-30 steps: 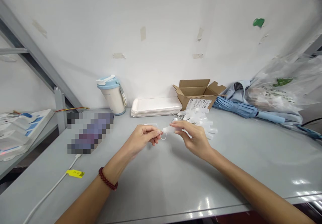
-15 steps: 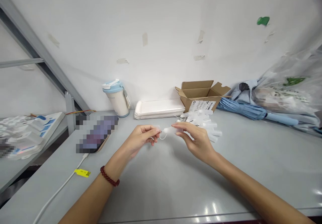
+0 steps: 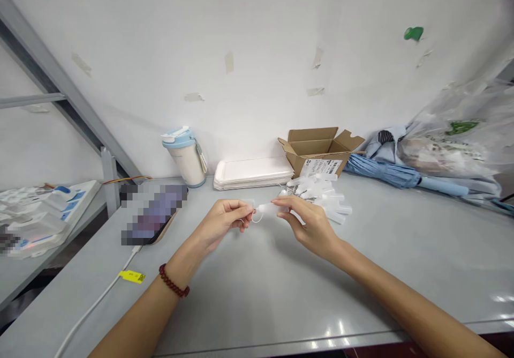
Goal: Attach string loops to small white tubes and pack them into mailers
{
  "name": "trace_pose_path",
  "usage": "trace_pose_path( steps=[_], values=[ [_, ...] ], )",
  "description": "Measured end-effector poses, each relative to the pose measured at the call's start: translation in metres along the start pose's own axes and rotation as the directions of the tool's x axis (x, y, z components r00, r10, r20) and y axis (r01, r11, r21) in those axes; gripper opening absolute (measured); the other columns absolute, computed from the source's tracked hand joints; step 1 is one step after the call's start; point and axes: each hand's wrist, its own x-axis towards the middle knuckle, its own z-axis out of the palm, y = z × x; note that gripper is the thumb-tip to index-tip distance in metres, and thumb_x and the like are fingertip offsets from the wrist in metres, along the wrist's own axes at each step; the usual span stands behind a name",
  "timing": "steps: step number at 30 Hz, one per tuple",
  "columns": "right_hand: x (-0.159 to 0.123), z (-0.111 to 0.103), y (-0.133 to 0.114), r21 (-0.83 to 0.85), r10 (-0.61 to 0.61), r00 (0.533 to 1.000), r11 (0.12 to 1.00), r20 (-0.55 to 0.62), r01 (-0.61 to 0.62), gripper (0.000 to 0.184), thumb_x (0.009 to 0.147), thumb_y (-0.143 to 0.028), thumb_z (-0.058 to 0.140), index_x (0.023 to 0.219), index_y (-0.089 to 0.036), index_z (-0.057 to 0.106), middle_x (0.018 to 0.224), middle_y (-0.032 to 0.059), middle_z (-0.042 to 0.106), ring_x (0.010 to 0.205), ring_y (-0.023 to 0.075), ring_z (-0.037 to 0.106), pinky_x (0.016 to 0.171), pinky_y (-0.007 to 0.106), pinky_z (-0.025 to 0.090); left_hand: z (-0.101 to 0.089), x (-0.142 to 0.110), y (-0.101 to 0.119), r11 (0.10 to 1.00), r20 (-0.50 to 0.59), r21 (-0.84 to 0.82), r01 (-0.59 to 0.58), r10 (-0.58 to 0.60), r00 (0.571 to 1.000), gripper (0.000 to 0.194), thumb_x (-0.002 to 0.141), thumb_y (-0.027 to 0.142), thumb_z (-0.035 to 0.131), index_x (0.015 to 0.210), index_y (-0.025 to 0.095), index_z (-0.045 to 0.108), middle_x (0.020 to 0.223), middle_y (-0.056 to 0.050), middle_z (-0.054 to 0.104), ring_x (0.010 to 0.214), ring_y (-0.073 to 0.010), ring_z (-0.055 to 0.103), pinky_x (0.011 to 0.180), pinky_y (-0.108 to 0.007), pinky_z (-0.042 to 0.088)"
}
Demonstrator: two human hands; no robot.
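Note:
Above the grey table [image 3: 261, 293], my left hand [image 3: 220, 224] and my right hand [image 3: 311, 224] together pinch a small translucent white plastic tube [image 3: 264, 208] with a thin loop hanging under it. The left fingertips grip its left end and the right thumb and forefinger grip its right end. Both hands are closed on it. A red bead bracelet sits on my left wrist. Just behind my right hand lies a pile of several similar white tubes [image 3: 325, 194].
An open cardboard box [image 3: 317, 149] stands behind the pile, beside a stack of white trays [image 3: 252, 173] and a blue-lidded cup [image 3: 185, 155]. A phone [image 3: 152, 213] lies at left with a white cable and yellow tag [image 3: 131, 276]. A blue umbrella [image 3: 393, 176] and plastic bags [image 3: 453, 138] sit at right.
The hands keep their pinch on the tube and barely move; the view has shifted slightly.

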Motion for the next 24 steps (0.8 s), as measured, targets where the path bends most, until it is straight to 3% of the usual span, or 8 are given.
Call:
trace_pose_path(
  steps=[7,24],
  values=[
    [-0.001,0.002,0.001,-0.032,-0.004,1.0,0.999,-0.009,0.004,0.02,0.089,-0.016,0.044,0.106,-0.022,0.051,0.095,0.0077,0.064,0.069,0.0152,0.06,0.064,0.031,0.052,0.002,-0.001,0.002,0.999,-0.038,0.019,-0.027,0.028,0.999,0.032,0.078,0.043,0.058,0.067,0.013,0.062,0.075,-0.005,0.059,0.06,-0.0104,0.049,0.057,-0.025,0.039],
    [-0.008,0.008,0.006,-0.009,-0.034,0.998,0.999,-0.06,0.033,0.025,0.087,-0.01,0.042,0.107,-0.022,0.049,0.086,0.0075,0.065,0.075,0.0178,0.064,0.06,0.028,0.054,0.013,0.001,-0.001,0.997,-0.08,0.076,-0.007,0.014,0.997,0.023,0.071,0.032,0.063,0.056,0.015,0.06,0.056,0.0,0.053,0.053,-0.0104,0.046,0.056,-0.025,0.039]
  ],
)
